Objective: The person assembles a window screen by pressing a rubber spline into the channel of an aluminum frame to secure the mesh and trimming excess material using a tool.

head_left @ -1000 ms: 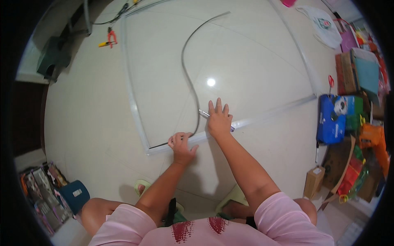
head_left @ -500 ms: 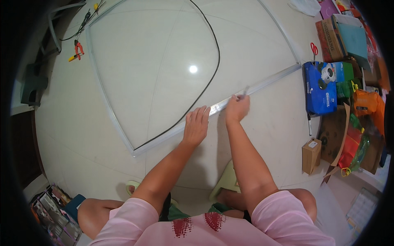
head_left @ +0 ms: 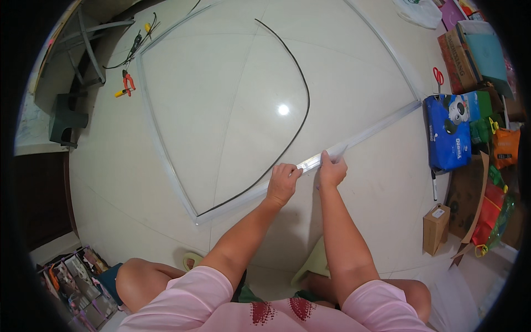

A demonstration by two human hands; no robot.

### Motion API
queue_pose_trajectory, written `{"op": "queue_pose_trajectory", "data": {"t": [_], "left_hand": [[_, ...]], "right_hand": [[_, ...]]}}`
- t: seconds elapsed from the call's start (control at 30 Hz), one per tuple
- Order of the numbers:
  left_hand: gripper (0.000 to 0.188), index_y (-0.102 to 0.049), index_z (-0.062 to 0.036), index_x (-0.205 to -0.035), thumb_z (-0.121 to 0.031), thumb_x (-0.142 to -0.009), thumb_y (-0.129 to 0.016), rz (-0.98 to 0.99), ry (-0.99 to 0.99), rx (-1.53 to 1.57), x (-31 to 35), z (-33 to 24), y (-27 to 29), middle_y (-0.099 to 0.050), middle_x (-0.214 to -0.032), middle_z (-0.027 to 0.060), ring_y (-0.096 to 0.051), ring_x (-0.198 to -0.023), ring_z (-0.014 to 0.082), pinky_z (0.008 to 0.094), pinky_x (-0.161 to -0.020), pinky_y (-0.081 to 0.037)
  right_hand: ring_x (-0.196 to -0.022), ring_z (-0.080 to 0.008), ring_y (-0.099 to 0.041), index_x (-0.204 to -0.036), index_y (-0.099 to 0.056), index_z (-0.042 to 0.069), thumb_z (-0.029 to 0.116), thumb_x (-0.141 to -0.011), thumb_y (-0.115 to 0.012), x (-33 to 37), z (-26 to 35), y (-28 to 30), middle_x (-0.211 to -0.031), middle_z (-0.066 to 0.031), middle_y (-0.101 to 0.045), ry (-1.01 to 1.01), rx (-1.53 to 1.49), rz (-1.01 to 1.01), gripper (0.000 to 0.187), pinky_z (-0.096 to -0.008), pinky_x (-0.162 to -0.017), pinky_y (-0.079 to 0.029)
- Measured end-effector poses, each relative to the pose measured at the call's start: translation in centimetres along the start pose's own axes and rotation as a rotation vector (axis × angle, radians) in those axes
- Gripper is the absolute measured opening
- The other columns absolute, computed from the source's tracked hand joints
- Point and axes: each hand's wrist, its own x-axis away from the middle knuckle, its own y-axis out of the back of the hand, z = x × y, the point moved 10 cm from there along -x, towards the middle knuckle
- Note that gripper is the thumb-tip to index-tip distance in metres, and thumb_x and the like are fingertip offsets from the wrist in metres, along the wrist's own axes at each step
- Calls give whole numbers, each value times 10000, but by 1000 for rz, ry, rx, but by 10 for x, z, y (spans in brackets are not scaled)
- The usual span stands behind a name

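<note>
A large four-sided silvery metal frame (head_left: 376,128) lies flat on the floor, its near bar running up to the right in front of me. My left hand (head_left: 282,187) is curled over this bar, fingertips on its top. Just to the right, my right hand (head_left: 332,171) is closed at the bar, pinching a thin pale film-like strip (head_left: 339,150) that sticks up from it. Between my hands the metal looks shinier. Inside the frame, a thin black cord (head_left: 307,94) curves from the near left corner toward the far side.
Red-handled pliers (head_left: 128,83), a yellow-handled tool (head_left: 120,93) and dark cords lie left of the frame. At right stand a blue package (head_left: 447,135), red scissors (head_left: 438,76), a small brown box (head_left: 436,229) and a black marker (head_left: 434,185). A dark green stool (head_left: 66,119) is at far left.
The whole view has shifted, so the scene sits lower and further right. My left fingers, flatter before, are now curled on the bar. The pale strip in my right hand shows larger.
</note>
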Motion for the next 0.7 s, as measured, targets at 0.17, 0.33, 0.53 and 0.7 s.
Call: {"op": "queue_pose_trajectory", "data": {"t": [0.17,0.33,0.53,0.7], "left_hand": [[230,-589,-91,-988,-56,-777,-672,37,5,0,0,2,1,-561,-956,51,-530,-914,248,392,-794,-388],[457,-531,-72,-1202,-101,-772,-684,13,62,-107,-6,-12,11,-525,-1225,102,-476,-1162,267,437,-940,-362],[629,-445,-33,-1344,-89,-761,-676,236,69,-136,12,5,-13,-421,-1415,142,-357,-1338,310,494,-1097,-277],[468,-505,5,-1284,-17,-823,-583,132,-44,-74,7,-2,-4,-502,-1346,161,-449,-1282,319,429,-1065,-378]], "right_hand": [[-648,-283,-589,-730,-569,24,193,-778,-719,4,14,0,-703,-91,-611,137,53,31,232,-418,-648,-472],[-759,-327,-603,-760,-581,0,167,-788,-707,-3,16,5,-803,-121,-594,180,184,-19,211,-441,-711,-476],[-792,-344,-634,-761,-593,-6,167,-764,-739,3,26,11,-827,-146,-623,62,269,-10,226,-443,-728,-502],[-693,-318,-646,-716,-590,5,168,-724,-782,-2,12,12,-754,-141,-660,-29,159,-54,252,-429,-687,-516]]}}
